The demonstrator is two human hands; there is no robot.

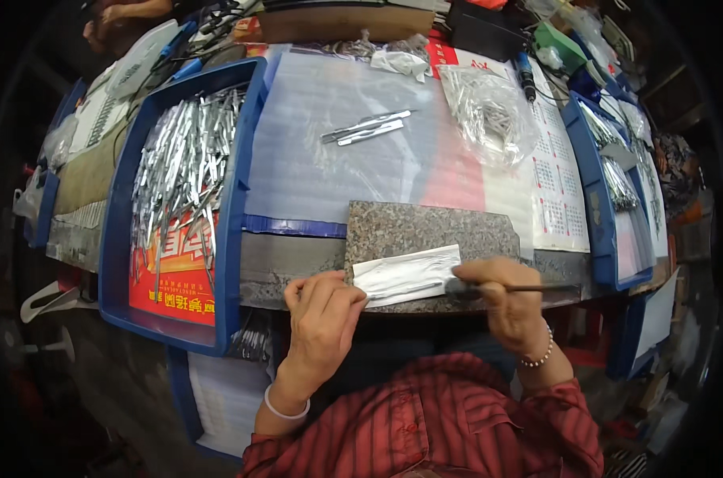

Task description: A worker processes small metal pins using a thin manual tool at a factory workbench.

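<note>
A folded white paper or cloth pad (405, 269) lies on a speckled granite slab (433, 223) at the table's near edge. Along the pad's front side is a slender metal strip (413, 291). My left hand (322, 323) is closed at the pad's left end, its fingertips pinching the near end of that strip. My right hand (509, 307) is wrapped around a hammer-like tool (462, 289) with a dark head and a thin dark handle. The head rests at or just above the pad's right end; contact is hard to judge.
A blue tray (254, 119) full of slender metal pieces (190, 151) stands at left. Beyond the slab, a few metal pieces (369, 127) lie on plastic sheeting (298, 88). A clear bag (489, 115), an electric screwdriver (526, 76) and another blue tray (589, 183) are at right.
</note>
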